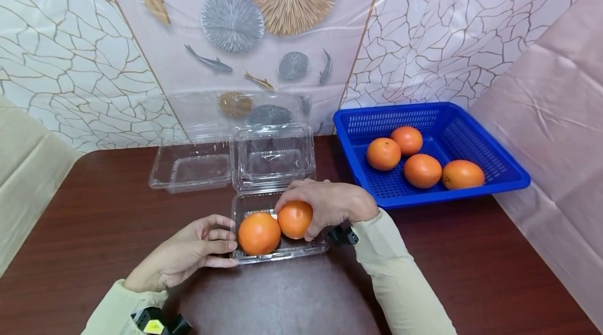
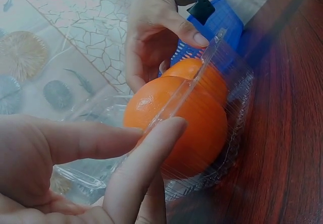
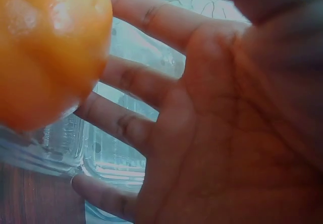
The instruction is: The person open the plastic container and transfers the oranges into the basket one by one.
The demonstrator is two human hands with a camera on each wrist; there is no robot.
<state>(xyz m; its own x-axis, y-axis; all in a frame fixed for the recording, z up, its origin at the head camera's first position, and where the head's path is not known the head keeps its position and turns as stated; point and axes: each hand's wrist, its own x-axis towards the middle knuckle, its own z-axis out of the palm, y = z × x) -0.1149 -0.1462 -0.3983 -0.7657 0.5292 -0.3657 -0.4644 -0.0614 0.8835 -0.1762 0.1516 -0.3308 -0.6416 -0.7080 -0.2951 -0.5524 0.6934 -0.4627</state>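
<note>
In the head view my right hand (image 1: 325,204) grips an orange (image 1: 294,220) from above, thumb and fingers around it, inside the near tray of a hinged clear plastic container (image 1: 301,250). A second orange (image 1: 259,234) lies beside it on the left. The fairly straight fingertips of my left hand (image 1: 193,248) touch the container's left edge; the left wrist view brings them close to the rim (image 2: 174,105). The container's lid (image 1: 273,159) stands raised behind the tray. Up close in the right wrist view, the orange (image 3: 48,47) meets the fingers of the right hand (image 3: 202,113).
At the back right a blue perforated basket (image 1: 372,200) holds several oranges (image 1: 422,171). Another clear plastic container (image 1: 193,170) stands open behind the left hand, beside the raised lid. A patterned sheet (image 1: 292,57) rises along the back of the brown table (image 1: 85,230).
</note>
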